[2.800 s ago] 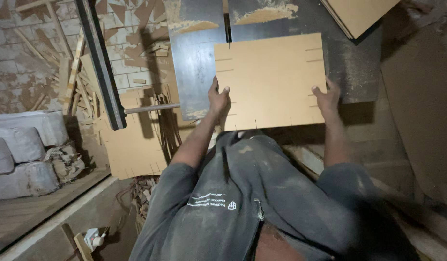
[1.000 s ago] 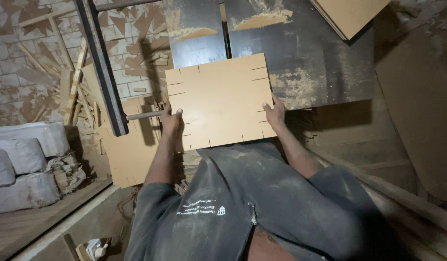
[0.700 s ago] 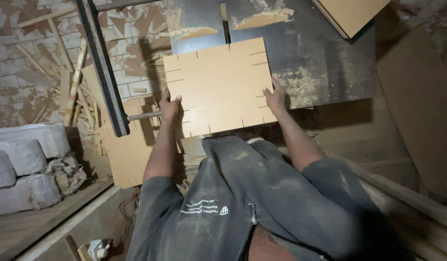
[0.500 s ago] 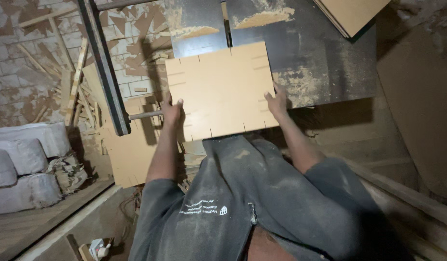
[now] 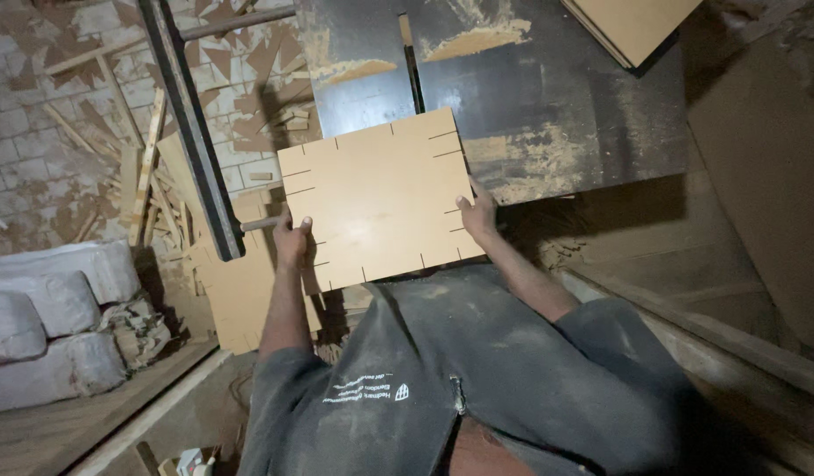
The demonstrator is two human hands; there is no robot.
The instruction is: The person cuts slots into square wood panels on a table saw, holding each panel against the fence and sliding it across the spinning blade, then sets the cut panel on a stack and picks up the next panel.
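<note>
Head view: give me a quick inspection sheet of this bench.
Surface: dark saw table, sawdust patches, slot running up the middle.
Job's things: tan slotted panel flat on the table's near edge.
Clutter: another tan board at the far right corner; offcuts on the brick floor.
Grips: left hand and right hand hold the panel's sides.
Cables: nothing seen.
Surroundings: grey sacks at left.
</note>
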